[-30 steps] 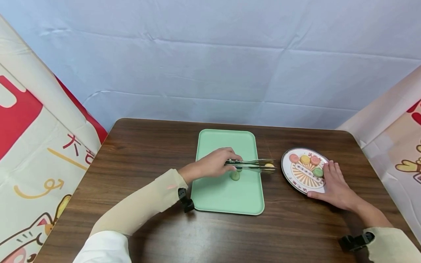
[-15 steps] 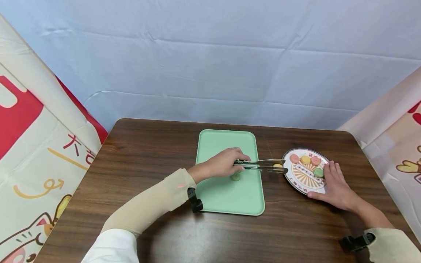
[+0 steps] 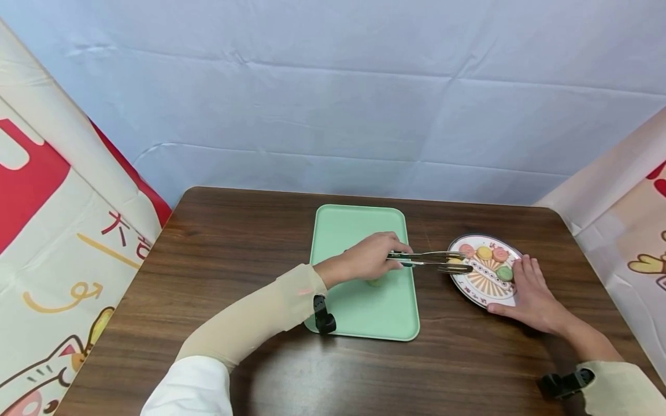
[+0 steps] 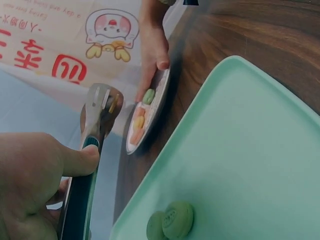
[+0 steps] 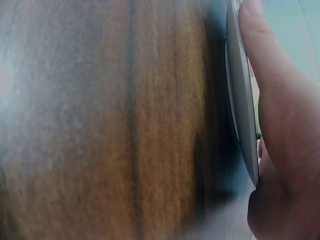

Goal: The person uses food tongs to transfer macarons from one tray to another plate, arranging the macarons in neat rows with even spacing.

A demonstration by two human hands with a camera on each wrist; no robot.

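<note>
My left hand (image 3: 372,257) grips metal tongs (image 3: 426,263) with a dark handle, above the green tray (image 3: 359,312). Between the tong tips is a yellow macaron (image 3: 454,262), over the left rim of the white patterned plate (image 3: 489,293). Two pink macarons, one yellow macaron (image 3: 484,253) and one green macaron (image 3: 504,273) lie on that plate. My right hand (image 3: 533,297) rests on the plate's right rim, fingers extended. In the left wrist view, two green macarons (image 4: 178,220) touch each other on the tray; my left hand mostly hides them in the head view.
The brown wooden table (image 3: 250,231) carries the tray in the middle and the plate at the right. A strip of table separates them. A pale blue cloth (image 3: 333,104) hangs behind the table, with printed cloths at both sides.
My left hand has moved right, bringing the tongs and yellow macaron from the tray's right edge to over the plate's left rim. My right hand stays where it was.
</note>
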